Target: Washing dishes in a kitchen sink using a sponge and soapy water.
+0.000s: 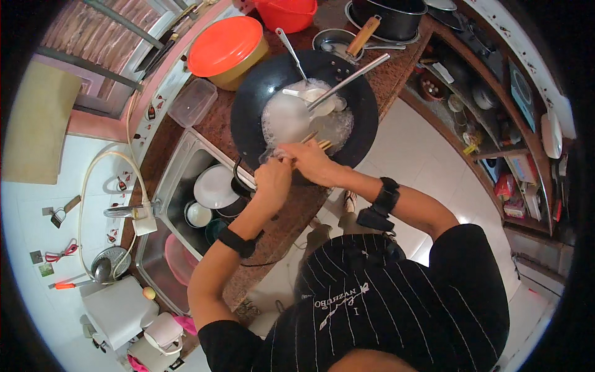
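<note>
A large black wok [251, 107] stands on the stone counter, with foamy water [283, 116] in it. Over its near rim, my right hand [317, 162] grips a bundle of chopsticks [327, 144], their ends pointing into the wok. My left hand [273, 181] is closed right beside it, pressed against the same bundle; its fingers hide most of what they hold. In the water lie pale spoons [320, 108], partly under foam. A metal-handled utensil [348, 83] and another long-handled one [292, 53] lean on the far side, their heads submerged or hidden.
Left of the wok, a steel sink [181, 162] holds a white bowl [214, 186] and a pink basin [179, 255]. Behind stand an orange-lidded pot [228, 46], a plastic container [193, 102], a red basin [288, 14] and a black saucepan [388, 21]. Shelves [492, 116] line the right.
</note>
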`<action>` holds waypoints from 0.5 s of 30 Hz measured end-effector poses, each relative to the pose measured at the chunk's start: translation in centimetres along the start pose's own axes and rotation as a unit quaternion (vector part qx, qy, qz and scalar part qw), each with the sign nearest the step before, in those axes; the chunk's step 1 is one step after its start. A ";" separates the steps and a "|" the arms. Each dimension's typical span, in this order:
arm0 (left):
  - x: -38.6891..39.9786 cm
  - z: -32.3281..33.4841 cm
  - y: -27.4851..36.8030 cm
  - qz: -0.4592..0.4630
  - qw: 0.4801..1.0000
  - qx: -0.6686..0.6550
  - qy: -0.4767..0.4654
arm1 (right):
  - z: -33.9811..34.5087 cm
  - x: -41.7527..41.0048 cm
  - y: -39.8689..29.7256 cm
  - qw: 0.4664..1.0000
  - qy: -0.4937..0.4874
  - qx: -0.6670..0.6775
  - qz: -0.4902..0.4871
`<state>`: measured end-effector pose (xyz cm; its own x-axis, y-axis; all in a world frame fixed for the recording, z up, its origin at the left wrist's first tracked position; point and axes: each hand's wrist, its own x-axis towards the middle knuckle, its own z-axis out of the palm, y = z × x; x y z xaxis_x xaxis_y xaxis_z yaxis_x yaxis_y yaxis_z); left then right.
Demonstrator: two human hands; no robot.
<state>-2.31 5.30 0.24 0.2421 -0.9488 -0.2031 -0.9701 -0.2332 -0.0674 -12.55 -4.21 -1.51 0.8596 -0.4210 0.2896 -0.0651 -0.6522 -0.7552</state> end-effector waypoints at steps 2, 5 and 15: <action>0.0 0.0 0.7 -0.001 0.999 0.034 0.022 | -0.2 0.0 2.9 0.998 -0.059 0.020 0.015; 0.1 -1.1 1.3 0.020 0.998 0.059 0.027 | -1.8 0.6 5.1 0.973 -0.198 -0.121 -0.003; 0.1 -1.1 0.2 0.027 0.997 0.061 0.041 | -5.9 1.2 9.4 0.897 -0.191 -0.352 0.185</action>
<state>-2.51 4.96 1.25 0.1828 -0.9747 -0.1288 -0.9711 -0.1585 -0.1785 -15.14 -14.53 -4.76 0.8159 -0.5309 -0.2291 -0.5696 -0.8062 -0.1601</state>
